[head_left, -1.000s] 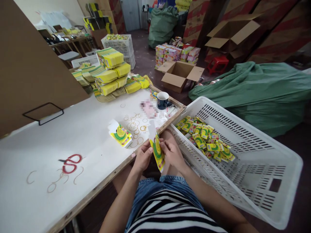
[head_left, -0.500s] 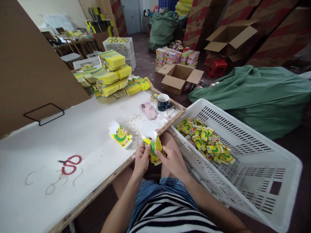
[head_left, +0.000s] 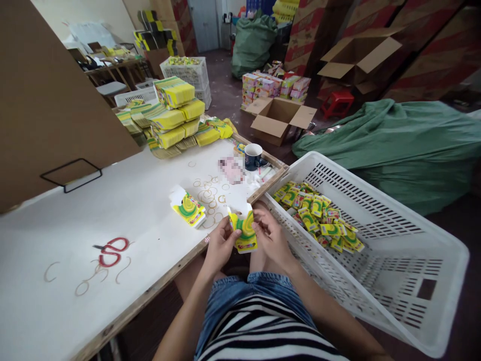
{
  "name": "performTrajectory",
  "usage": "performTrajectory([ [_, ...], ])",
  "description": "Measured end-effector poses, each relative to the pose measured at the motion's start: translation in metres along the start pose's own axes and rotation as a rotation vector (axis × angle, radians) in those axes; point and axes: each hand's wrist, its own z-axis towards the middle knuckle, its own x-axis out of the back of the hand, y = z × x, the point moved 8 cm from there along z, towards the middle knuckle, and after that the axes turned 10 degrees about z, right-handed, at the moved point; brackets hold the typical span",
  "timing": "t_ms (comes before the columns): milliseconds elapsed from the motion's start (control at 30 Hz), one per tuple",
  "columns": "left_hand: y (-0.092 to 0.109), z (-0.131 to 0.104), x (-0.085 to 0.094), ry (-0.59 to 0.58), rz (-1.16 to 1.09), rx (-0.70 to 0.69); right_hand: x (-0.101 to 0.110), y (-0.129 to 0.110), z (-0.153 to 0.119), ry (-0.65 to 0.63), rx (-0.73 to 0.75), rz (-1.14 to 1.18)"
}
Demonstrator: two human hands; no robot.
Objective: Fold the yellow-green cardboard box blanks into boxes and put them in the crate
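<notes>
Above my lap, just off the table edge, a yellow-green carton [head_left: 243,228] is held between both hands. My left hand [head_left: 221,244] pinches its left side, thumb on the front face. On its right side, my right hand [head_left: 271,237] grips the edge with bent fingers. The carton's white top flaps stand open. A second yellow-green carton piece [head_left: 188,208] lies on the white table [head_left: 150,195] to the left, beside scattered rubber bands [head_left: 210,193]. Red-handled scissors [head_left: 112,251] rest farther left on the table.
A white crate [head_left: 398,250] with small yellow packs [head_left: 315,210] stands at the right. Stacked flat yellow cartons [head_left: 175,113] sit at the table's back. A dark mug [head_left: 253,156] is near the far corner. Behind are an open cardboard box [head_left: 278,118] and green sacks [head_left: 394,145].
The carton between my hands has turned more upright and looks flatter toward the camera. My right hand has shifted from across its front to its right edge.
</notes>
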Motion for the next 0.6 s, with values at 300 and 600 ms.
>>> performTrajectory([
  [300,0.025,-0.016,-0.008,-0.064,-0.014,-0.054,-0.005,-0.009,0.006,-0.322,-0.106,0.266],
  [600,0.021,-0.021,-0.022,-0.245,-0.054,0.061,0.002,-0.025,0.010,-0.396,0.008,0.066],
])
